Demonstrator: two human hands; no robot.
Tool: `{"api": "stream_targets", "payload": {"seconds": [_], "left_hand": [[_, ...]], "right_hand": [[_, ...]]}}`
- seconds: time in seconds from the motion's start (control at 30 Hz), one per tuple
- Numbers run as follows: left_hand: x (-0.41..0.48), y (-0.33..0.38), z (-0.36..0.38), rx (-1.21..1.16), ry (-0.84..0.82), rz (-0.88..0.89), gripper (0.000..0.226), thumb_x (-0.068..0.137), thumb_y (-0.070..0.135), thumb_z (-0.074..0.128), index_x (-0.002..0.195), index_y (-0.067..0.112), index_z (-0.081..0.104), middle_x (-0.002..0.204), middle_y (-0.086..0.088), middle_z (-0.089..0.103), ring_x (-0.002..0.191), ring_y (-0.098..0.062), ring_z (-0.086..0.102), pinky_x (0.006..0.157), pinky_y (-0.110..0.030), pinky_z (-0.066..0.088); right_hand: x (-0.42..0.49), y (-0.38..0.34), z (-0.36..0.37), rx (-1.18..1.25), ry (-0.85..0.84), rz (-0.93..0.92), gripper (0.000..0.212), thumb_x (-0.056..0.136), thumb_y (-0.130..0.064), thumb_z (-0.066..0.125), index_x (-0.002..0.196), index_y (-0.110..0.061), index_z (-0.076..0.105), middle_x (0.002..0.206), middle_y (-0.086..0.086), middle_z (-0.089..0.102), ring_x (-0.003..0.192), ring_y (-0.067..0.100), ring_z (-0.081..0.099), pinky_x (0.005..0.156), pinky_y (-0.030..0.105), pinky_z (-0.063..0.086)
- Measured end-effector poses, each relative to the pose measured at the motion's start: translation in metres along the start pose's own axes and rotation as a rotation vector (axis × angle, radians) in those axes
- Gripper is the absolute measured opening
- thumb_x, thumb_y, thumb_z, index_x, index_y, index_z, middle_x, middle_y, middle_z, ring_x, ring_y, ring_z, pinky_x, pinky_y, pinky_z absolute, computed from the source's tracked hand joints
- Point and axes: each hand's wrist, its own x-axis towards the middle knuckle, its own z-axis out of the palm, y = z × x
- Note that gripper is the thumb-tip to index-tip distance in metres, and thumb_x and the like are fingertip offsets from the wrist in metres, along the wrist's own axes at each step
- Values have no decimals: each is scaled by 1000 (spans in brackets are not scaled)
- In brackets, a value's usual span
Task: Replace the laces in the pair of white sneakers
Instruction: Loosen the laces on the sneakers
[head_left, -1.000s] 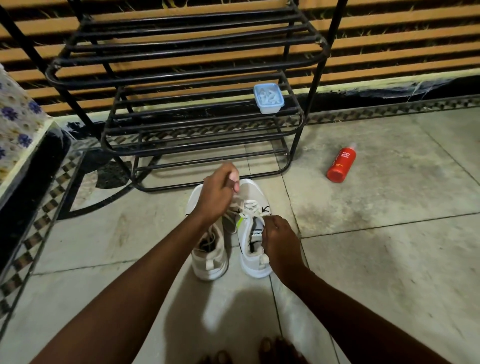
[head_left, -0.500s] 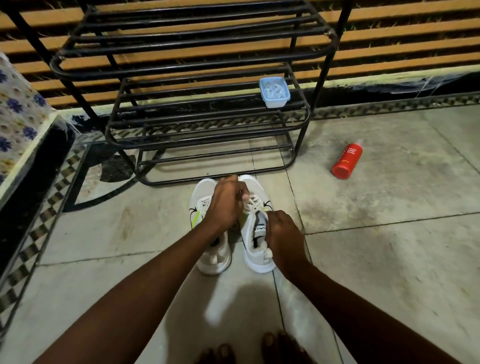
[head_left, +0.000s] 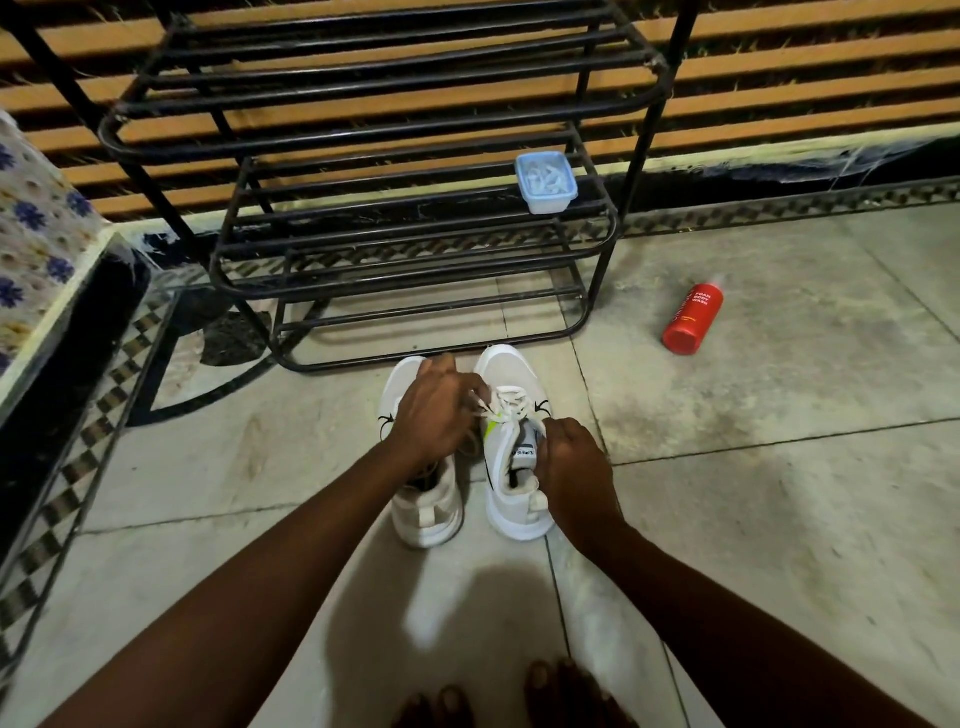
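- Head view: a pair of white mesh sneakers stands side by side on the pale grey tiled floor (head_left: 779, 493). Their toes point at the black metal-tube shoe rack (head_left: 363, 130), just short of its bottom rail.
- The left hand (head_left: 434, 410) hovers over the left white sneaker (head_left: 431, 512) and hides most of its lacing. Its fingers are curled, and the tips pinch the white lace (head_left: 506, 405) of the other shoe where the lace bunches loosely over the tongue.
- The right hand (head_left: 571, 457) is against the outer side of the right white sneaker (head_left: 501, 483). Its fingers are bent and grip the collar edge beside the grey tongue label.
- The right white sneaker carries a neon-yellow patch next to the lace and a black mark on its side.
- A small pale-blue plastic container (head_left: 545, 182) rests on the right end of the rack's middle shelf. It holds pale bits too small to identify.
- A red cylindrical bottle (head_left: 693, 319) printed "FOAM BODY WASH" is on the floor, well apart from the shoes, to the right of the rack.
- A cloth with blue flowers (head_left: 36, 234) covers a raised surface at the left edge.
- Bare toes (head_left: 566, 691) show at the bottom edge, between the two forearms.
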Motion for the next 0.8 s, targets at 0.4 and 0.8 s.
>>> {"api": "stream_targets", "payload": {"seconds": [0.4, 0.8], "left_hand": [[9, 1, 0, -97, -283, 41, 90, 63, 55, 74, 146, 28, 50, 149, 6, 44, 143, -19, 36, 117, -54, 29], [15, 2, 7, 276, -438, 122, 107, 49, 95, 63, 136, 36, 47, 136, 12, 60, 131, -19, 52, 97, -51, 27]], "right_hand": [[12, 3, 0, 171, -115, -11, 44, 90, -9, 60, 133, -9, 56, 118, 13, 59, 109, 29, 57, 85, 39, 51], [63, -18, -8, -191, -397, -257, 36, 85, -5, 64, 120, -10, 59, 120, 11, 47, 115, 30, 50, 78, 40, 51]]}}
